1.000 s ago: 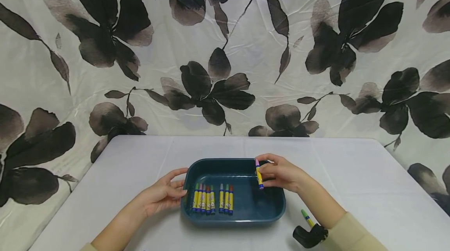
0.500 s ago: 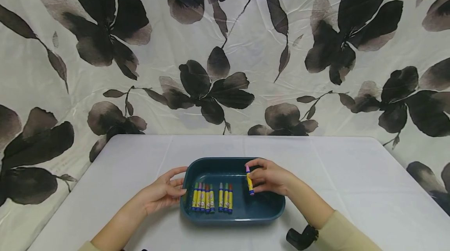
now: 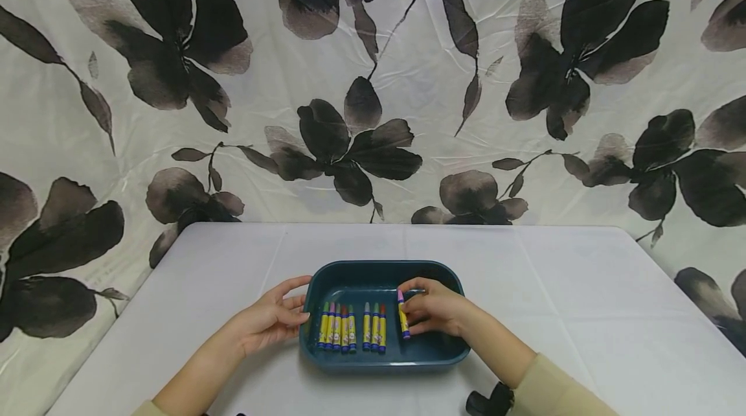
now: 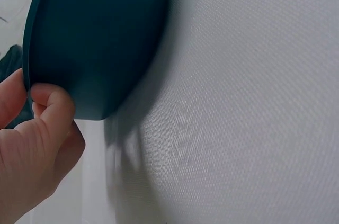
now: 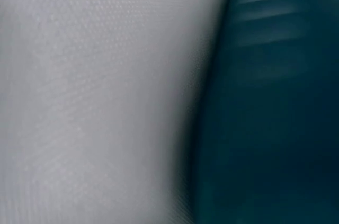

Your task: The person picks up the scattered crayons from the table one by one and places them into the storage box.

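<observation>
My left hand (image 3: pixel 268 317) pinches the left rim of a dark teal tray (image 3: pixel 384 367); in the left wrist view, thumb and fingers (image 4: pixel 53 102) meet at the tray's rim (image 4: pixel 27 38). Over the right part of the tray my right hand (image 3: pixel 437 306) pinches a pink-tipped crayon (image 3: pixel 403 315) with a yellow wrapper, held nearly upright in view. Inside the tray lie a left row of several crayons (image 3: pixel 337 328) and, after a gap, a group of three crayons (image 3: pixel 375 328). The right wrist view has only the tray's outer wall (image 5: pixel 265 128) and cloth, the hand being out of frame.
The tray stands on a white-covered table (image 3: pixel 233 260). A floral cloth (image 3: pixel 373 79) hangs behind the table's far edge. Beside the right sleeve (image 3: pixel 553 390) is a black device (image 3: pixel 489 401) at the wrist.
My right hand has carried the pink-tipped crayon left and toward me, from the tray's far right rim to beside the group of three. The left hand stays at the rim.
</observation>
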A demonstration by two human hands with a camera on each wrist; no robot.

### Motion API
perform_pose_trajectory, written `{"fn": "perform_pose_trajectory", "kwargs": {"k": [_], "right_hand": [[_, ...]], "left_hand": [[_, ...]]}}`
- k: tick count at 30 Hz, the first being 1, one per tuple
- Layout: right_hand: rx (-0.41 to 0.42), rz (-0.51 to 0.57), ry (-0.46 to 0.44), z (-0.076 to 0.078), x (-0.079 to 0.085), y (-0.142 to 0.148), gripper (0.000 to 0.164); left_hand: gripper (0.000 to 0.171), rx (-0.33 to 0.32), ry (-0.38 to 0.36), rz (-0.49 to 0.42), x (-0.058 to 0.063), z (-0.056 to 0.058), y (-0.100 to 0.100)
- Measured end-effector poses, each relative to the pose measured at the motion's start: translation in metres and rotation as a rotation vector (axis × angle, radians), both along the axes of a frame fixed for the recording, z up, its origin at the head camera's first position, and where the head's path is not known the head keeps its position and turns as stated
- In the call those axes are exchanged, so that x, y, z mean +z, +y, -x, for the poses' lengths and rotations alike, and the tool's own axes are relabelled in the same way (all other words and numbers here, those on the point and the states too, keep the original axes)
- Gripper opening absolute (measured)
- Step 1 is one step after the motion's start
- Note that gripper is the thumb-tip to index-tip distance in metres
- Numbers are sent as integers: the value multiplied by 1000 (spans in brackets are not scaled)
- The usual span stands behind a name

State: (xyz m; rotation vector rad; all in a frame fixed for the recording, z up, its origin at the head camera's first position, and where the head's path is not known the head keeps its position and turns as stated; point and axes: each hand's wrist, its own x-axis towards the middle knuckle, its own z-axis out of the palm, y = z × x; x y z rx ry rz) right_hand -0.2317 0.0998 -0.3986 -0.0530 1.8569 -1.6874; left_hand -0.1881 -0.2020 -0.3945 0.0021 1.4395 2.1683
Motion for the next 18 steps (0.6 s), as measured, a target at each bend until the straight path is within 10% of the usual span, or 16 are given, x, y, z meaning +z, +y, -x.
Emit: {"fn": "perform_pose_trajectory", "kwargs": {"k": [18], "right_hand": [[-25,-66,-9,-4,-2,-5,36]], "left_hand": [[80,-7,10,4,0,0,1]]}}
